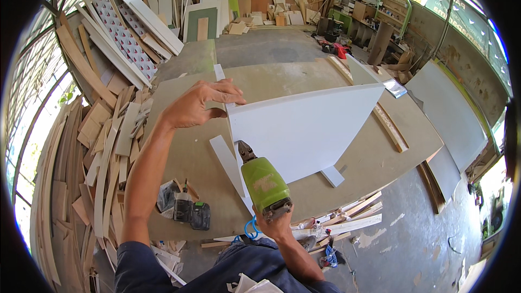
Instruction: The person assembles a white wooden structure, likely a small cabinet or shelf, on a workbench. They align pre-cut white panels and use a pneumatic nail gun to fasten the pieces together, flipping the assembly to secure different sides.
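Note:
My right hand [275,223] is wrapped round the handle of a green nail gun [265,184]. A blue coiled air hose [251,228] shows beside that hand. The gun's dark nose sits close to the left edge of a white panel [293,135]; whether it touches is unclear. At the panel's upper left corner, my left hand [201,103] grips the edge, fingers over the top and thumb below. A narrow white strip [218,72] runs along this corner, partly hidden by the hand. Another white strip [225,160] lies left of the nail gun.
The panel rests on a large brownish worktable [184,146]. A cordless drill [190,211] lies at its near left. Wood offcuts [108,152] pile up at the left, and boards [122,32] lean behind them. Large grey sheets [450,114] stand at the right.

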`<state>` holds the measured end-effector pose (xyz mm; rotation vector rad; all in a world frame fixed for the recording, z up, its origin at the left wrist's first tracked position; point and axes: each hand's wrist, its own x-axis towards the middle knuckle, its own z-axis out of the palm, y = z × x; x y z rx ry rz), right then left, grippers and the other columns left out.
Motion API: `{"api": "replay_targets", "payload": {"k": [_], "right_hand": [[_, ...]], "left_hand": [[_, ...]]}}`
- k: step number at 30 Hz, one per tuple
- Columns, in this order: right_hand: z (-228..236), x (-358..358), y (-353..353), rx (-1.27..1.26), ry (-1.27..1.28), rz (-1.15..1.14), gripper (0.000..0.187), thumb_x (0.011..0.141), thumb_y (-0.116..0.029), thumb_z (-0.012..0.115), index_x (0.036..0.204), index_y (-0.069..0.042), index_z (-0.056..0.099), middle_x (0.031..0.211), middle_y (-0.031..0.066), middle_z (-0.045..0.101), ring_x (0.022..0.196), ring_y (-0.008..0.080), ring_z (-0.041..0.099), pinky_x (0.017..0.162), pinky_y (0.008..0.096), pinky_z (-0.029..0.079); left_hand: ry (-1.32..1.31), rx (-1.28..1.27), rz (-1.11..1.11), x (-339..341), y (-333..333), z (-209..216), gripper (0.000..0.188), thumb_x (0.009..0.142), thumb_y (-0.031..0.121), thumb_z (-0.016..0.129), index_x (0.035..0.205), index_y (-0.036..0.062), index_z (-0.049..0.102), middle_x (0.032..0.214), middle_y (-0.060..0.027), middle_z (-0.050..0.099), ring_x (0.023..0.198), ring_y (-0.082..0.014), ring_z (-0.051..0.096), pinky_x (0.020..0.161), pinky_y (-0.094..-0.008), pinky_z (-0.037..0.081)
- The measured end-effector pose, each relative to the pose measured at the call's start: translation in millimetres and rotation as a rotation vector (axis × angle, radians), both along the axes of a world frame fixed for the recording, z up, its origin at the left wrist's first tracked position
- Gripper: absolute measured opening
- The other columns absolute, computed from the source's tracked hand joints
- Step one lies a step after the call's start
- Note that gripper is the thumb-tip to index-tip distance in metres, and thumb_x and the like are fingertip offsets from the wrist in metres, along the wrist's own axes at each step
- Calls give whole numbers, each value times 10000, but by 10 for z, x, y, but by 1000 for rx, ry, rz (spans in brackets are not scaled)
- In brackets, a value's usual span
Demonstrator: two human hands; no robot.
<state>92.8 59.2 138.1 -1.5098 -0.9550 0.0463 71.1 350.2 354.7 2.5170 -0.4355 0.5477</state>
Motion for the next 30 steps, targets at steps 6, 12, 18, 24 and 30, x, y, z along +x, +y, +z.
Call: {"api": "replay_targets", "payload": {"k": [6, 12, 18, 24, 30], "right_hand": [[-73, 34, 25, 29, 33, 12, 315, 631, -25, 779, 941, -39, 727, 868, 126, 738, 745, 324, 725, 691, 382, 574], [-154, 46, 54, 24, -42, 2, 169, 799, -75, 801, 935, -22, 716, 793, 73, 741, 688, 177, 727, 635, 326, 565], [-134, 76, 81, 35, -70, -18, 194, 794, -79, 805, 957, -19, 719, 838, 86, 749, 738, 199, 740, 678, 344, 575], [-153, 74, 89, 15, -83, -15, 214, 804, -65, 787, 1002, -22, 720, 911, 102, 755, 798, 221, 744, 714, 357, 580], [-129, 68, 83, 14, 1, 10, 230, 822, -36, 757, 1048, -15, 717, 957, 109, 747, 845, 228, 727, 748, 361, 572]], "left_hand": [[-2, -19, -14, 16, 18, -23, 530, 703, -103, 801, 1196, 87, 765, 1181, -103, 747, 1175, -290, 667, 1237, -473, 351], [-2, -39, 15, 27, 17, -42, 533, 701, -98, 804, 1195, 97, 767, 1187, -104, 745, 1161, -290, 671, 1219, -471, 377], [-22, -14, 11, 41, -6, -15, 532, 702, -92, 803, 1195, 103, 767, 1146, -83, 752, 1102, -269, 686, 1146, -436, 445], [-37, 0, 2, 31, 27, -19, 542, 699, -105, 793, 1204, 88, 758, 1142, -76, 749, 1082, -271, 689, 1012, -397, 519], [-14, -10, 2, 21, 22, 7, 537, 703, -87, 799, 1212, 79, 753, 1167, -97, 742, 1103, -279, 679, 1013, -405, 514]]}}
